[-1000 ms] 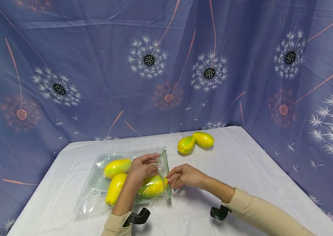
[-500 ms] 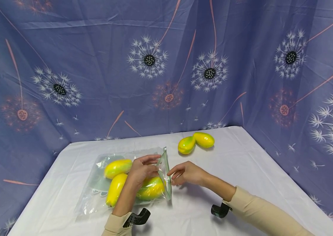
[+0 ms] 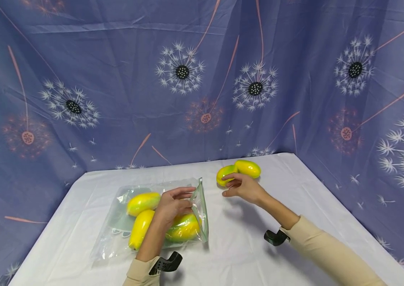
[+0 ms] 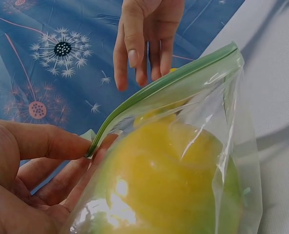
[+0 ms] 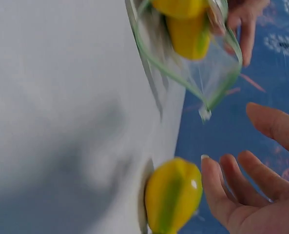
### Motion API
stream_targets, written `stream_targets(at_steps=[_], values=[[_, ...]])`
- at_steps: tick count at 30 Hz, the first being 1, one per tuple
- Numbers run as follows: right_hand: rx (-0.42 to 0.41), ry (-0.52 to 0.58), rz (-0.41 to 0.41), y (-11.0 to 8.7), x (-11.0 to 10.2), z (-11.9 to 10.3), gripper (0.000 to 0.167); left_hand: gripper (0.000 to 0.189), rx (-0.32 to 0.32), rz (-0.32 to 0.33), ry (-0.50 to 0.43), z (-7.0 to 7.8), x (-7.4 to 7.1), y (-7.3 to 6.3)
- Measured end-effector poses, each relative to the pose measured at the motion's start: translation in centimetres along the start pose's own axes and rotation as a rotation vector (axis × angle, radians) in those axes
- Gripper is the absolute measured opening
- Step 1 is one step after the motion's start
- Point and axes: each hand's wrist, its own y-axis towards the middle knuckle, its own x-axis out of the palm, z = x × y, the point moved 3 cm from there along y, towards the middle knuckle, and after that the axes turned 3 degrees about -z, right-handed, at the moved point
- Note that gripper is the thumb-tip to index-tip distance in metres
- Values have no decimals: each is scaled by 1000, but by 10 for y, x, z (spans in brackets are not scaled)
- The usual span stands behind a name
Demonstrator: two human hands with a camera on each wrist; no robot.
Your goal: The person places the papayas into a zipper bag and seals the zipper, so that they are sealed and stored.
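note the change in the head view: your right hand (image 3: pixel 246 188) has left the mouth of the clear bag (image 4: pixel 183 72) and now hangs at the nearer loose fruit (image 3: pixel 226 171), right of centre. this likely shifts the work from bag to fruit. the far fruit (image 3: pixel 248 168) lies beside it on the tabletop (image 3: pixel 237 246); three bagged fruits (image 3: pixel 141 230) sit lower left of centre.

right fingers (image 5: pixel 215 187): spread, loosely bent, holding nothing; no contact confirmed. left hand (image 3: pixel 173 206): fingers pinch the bag's green rim; mouth parted.
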Motion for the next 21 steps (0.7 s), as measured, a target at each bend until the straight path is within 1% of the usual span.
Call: stream_targets(at_steps=[4,9,15,21], values=[[1,-8,92,2,-18,4,60,45,-4,-5,1,0,0,1],[26,-29,190,4,-39,10,63,46,-2,-3,4,0,0,0],[68,-75,272,9,-62,20,67,46,-2,-1,7,0,-1,1],[98,-129,340,14,-75,34,70,46,-7,-7,1,0,-1,1]])
